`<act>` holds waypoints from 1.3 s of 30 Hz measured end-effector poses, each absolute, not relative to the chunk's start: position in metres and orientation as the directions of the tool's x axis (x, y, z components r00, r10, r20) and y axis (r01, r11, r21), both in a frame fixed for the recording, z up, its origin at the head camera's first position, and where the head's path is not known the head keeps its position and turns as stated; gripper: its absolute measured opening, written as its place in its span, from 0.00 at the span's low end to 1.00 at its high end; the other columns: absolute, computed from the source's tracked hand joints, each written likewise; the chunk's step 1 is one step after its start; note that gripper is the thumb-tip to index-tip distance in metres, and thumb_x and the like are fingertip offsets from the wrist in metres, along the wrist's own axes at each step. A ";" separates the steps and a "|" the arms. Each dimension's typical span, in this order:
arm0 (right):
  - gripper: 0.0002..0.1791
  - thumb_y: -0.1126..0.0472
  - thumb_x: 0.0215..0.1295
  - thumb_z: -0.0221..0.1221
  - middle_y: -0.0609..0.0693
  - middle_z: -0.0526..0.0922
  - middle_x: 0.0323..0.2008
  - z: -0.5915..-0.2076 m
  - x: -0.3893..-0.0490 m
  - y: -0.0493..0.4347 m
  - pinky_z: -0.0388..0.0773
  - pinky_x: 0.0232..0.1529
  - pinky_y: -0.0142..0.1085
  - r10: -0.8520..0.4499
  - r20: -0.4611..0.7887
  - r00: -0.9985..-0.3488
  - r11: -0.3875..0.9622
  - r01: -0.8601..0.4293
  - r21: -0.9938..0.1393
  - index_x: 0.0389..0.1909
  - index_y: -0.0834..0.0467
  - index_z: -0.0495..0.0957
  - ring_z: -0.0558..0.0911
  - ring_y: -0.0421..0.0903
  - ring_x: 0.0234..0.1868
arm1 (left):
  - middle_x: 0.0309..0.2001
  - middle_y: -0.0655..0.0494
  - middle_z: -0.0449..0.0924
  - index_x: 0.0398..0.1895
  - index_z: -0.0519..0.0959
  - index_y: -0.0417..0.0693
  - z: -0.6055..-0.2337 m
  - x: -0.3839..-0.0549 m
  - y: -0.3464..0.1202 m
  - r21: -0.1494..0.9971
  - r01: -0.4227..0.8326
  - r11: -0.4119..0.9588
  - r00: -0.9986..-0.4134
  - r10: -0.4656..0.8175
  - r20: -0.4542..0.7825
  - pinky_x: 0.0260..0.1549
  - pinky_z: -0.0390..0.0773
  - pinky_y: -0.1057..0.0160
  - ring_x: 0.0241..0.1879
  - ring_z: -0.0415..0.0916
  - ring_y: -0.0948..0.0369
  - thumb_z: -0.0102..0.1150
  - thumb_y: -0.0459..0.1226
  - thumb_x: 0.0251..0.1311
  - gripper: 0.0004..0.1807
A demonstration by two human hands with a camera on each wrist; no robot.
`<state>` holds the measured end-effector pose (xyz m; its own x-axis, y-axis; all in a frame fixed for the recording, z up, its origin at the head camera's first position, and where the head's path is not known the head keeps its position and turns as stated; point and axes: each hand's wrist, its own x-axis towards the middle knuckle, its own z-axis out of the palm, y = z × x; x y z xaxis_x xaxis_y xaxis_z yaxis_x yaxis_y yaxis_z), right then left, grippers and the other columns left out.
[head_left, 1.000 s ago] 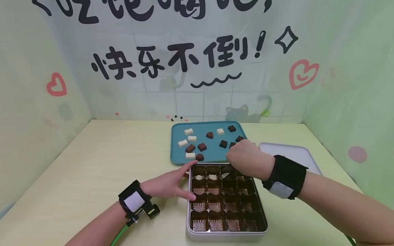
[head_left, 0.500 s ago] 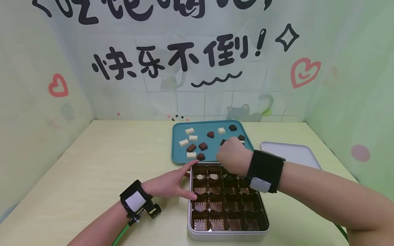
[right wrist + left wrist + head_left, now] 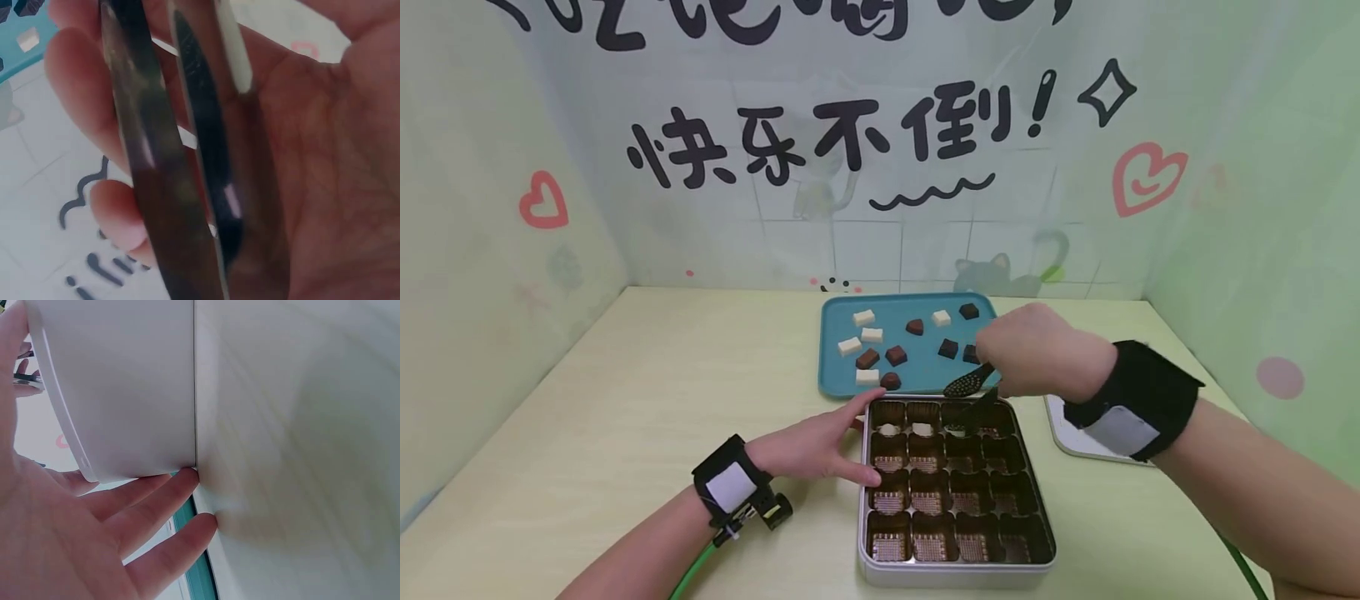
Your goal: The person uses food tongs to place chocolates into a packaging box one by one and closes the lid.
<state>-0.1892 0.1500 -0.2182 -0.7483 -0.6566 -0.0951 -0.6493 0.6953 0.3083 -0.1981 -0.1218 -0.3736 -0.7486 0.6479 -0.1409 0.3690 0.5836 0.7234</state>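
My right hand (image 3: 1037, 346) holds metal tongs (image 3: 165, 162) with black perforated tips (image 3: 970, 381). In the head view the tips are parted over the back edge of the rectangular tin (image 3: 955, 575), which has a brown compartment insert. White chocolates (image 3: 922, 429) sit in its back-row compartments; a pale piece in the third is partly hidden by a tip. My left hand (image 3: 816, 446) rests against the tin's left side, thumb at the rim, fingers extended at the back corner. In the left wrist view those fingertips (image 3: 187, 478) touch the tin's wall near the table.
Behind the tin lies a blue tray (image 3: 835, 387) with white, brown and dark chocolates (image 3: 897, 356) spread over it. A pale shallow tray or lid (image 3: 1067, 433) is at right, partly under the right wrist. Printed cloth walls surround the table (image 3: 715, 358).
My right hand first shifted left over the tin, then moved back right and up; the tongs' tips now show spread apart. The left hand has stayed against the tin.
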 end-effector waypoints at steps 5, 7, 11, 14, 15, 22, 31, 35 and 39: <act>0.11 0.55 0.54 0.71 0.41 0.74 0.21 -0.213 -0.209 0.175 0.69 0.25 0.37 -0.569 -0.122 -0.814 0.800 -0.581 0.150 0.36 0.54 0.84 0.72 0.40 0.24 | 0.75 0.43 0.49 0.78 0.39 0.55 -0.373 -0.199 -0.122 0.719 0.372 0.588 -0.752 0.645 -0.139 0.63 0.62 0.47 0.68 0.58 0.48 0.70 0.56 0.50 0.61; 0.10 0.56 0.57 0.68 0.43 0.75 0.22 -0.216 -0.219 0.181 0.69 0.25 0.37 -0.537 -0.114 -0.836 0.831 -0.548 0.100 0.38 0.56 0.83 0.72 0.41 0.24 | 0.75 0.43 0.48 0.78 0.39 0.55 -0.373 -0.199 -0.122 0.720 0.372 0.585 -0.751 0.646 -0.136 0.63 0.62 0.47 0.68 0.58 0.47 0.70 0.56 0.50 0.61; 0.08 0.57 0.61 0.65 0.45 0.73 0.20 -0.233 -0.247 0.188 0.65 0.22 0.37 -0.475 -0.048 -0.879 0.877 -0.477 0.057 0.29 0.56 0.79 0.70 0.43 0.21 | 0.75 0.43 0.48 0.78 0.39 0.55 -0.374 -0.197 -0.123 0.729 0.365 0.580 -0.752 0.645 -0.136 0.63 0.62 0.46 0.68 0.58 0.47 0.70 0.56 0.50 0.61; 0.15 0.56 0.66 0.61 0.46 0.67 0.17 -0.249 -0.270 0.188 0.60 0.20 0.36 -0.408 -0.014 -0.913 0.911 -0.409 0.053 0.21 0.56 0.74 0.67 0.44 0.19 | 0.75 0.43 0.48 0.78 0.39 0.55 -0.374 -0.196 -0.124 0.729 0.364 0.580 -0.754 0.643 -0.135 0.63 0.61 0.46 0.68 0.57 0.47 0.71 0.56 0.50 0.61; 0.17 0.55 0.67 0.60 0.46 0.65 0.16 -0.254 -0.278 0.187 0.60 0.20 0.36 -0.389 -0.007 -0.921 0.920 -0.389 0.055 0.19 0.56 0.72 0.67 0.44 0.18 | 0.75 0.43 0.47 0.78 0.39 0.55 -0.374 -0.197 -0.124 0.729 0.365 0.579 -0.754 0.643 -0.134 0.63 0.61 0.46 0.69 0.57 0.47 0.70 0.55 0.50 0.61; 0.25 0.50 0.69 0.57 0.46 0.62 0.13 -0.281 -0.315 0.172 0.69 0.27 0.43 -0.278 0.005 -0.961 0.955 -0.276 0.104 0.13 0.55 0.66 0.70 0.46 0.19 | 0.75 0.43 0.47 0.78 0.39 0.54 -0.375 -0.196 -0.123 0.734 0.373 0.568 -0.745 0.654 -0.129 0.64 0.61 0.47 0.69 0.57 0.47 0.70 0.55 0.52 0.60; 0.27 0.54 0.66 0.60 0.46 0.60 0.12 -0.301 -0.326 0.156 0.65 0.23 0.39 -0.239 0.018 -0.971 0.969 -0.237 0.074 0.10 0.53 0.60 0.69 0.46 0.18 | 0.75 0.45 0.47 0.78 0.38 0.56 -0.373 -0.197 -0.122 0.718 0.383 0.582 -0.745 0.654 -0.133 0.64 0.61 0.48 0.68 0.58 0.49 0.69 0.57 0.50 0.61; 0.26 0.54 0.65 0.61 0.46 0.62 0.12 -0.307 -0.328 0.157 0.65 0.23 0.39 -0.232 0.019 -0.972 0.971 -0.231 0.060 0.10 0.53 0.62 0.70 0.46 0.19 | 0.75 0.45 0.47 0.78 0.38 0.56 -0.373 -0.197 -0.122 0.718 0.379 0.583 -0.745 0.652 -0.137 0.64 0.62 0.49 0.68 0.58 0.49 0.69 0.57 0.51 0.61; 0.24 0.53 0.65 0.62 0.48 0.66 0.13 -0.313 -0.332 0.159 0.72 0.25 0.41 -0.221 0.037 -0.975 0.975 -0.219 0.044 0.12 0.55 0.66 0.74 0.47 0.20 | 0.75 0.43 0.48 0.78 0.38 0.55 -0.373 -0.196 -0.123 0.720 0.375 0.584 -0.748 0.649 -0.137 0.62 0.64 0.49 0.66 0.61 0.49 0.69 0.56 0.51 0.61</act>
<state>-0.3317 0.1593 -0.3127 -0.9746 -0.2210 0.0374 -0.2194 0.9747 0.0439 -0.1965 -0.1228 -0.3731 -0.7481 0.6493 -0.1367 0.3751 0.5837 0.7202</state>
